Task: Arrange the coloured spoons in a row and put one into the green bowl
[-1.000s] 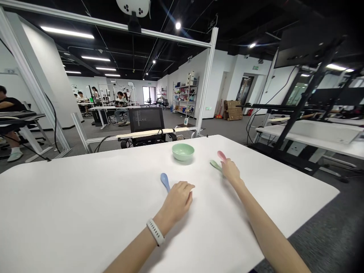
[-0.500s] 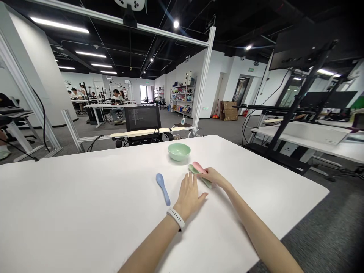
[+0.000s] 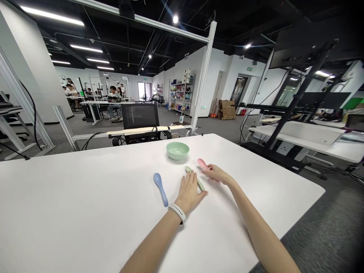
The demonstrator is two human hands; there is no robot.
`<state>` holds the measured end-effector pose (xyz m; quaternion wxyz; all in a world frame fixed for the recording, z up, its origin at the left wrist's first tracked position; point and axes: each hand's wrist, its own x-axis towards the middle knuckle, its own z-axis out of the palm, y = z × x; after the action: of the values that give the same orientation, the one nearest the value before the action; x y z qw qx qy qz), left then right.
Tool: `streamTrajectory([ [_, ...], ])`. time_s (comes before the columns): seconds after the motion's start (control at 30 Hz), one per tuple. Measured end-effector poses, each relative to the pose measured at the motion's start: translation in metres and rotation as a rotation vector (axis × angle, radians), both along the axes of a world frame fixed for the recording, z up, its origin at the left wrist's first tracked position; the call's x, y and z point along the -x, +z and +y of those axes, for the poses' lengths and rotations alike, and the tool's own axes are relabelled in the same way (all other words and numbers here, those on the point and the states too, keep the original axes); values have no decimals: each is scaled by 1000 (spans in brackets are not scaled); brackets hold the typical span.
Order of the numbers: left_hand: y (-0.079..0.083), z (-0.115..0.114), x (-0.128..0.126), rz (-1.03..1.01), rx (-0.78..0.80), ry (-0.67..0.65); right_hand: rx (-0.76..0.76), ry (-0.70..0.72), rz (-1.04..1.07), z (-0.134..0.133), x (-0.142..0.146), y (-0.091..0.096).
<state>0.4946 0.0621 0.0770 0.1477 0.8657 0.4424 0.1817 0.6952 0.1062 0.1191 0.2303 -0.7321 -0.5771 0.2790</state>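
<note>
My right hand is closed around the handle of a pink spoon, its bowl pointing away from me. A green spoon lies on the white table, partly covered by my left hand. That hand is stretched out flat, fingers extended over the green spoon; whether it presses on it I cannot tell. To the left lies a blue spoon, touched by neither hand. Beyond the spoons a green bowl stands upright.
The white table ends at a rounded corner on the right. Behind its far edge are a metal frame and a black office chair. A black stand rises at the right. Several people sit at desks in the distance.
My right hand has moved the pink spoon slightly right, off the green one. My left hand now reaches over the green spoon. The view has shifted slightly.
</note>
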Motion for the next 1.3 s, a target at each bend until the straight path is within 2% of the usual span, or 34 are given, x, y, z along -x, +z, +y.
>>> streamTrajectory([
  [0.13,0,0,-3,15,-54,-54,-145,-77,-265,5,-23,-5],
  [0.3,-2,-2,-7,23,-53,-47,-157,-153,-399,11,-35,-21],
  [0.53,-12,2,-12,89,-115,-28,-161,-210,-546,21,-33,-38],
  [0.7,-18,5,-14,100,-158,-18,-162,-200,-572,23,-37,-43],
  [1.07,-23,3,-18,94,-193,71,-209,-165,-514,22,-60,-41],
  [1.3,-22,3,-18,80,-196,68,-208,-175,-505,22,-65,-41],
])
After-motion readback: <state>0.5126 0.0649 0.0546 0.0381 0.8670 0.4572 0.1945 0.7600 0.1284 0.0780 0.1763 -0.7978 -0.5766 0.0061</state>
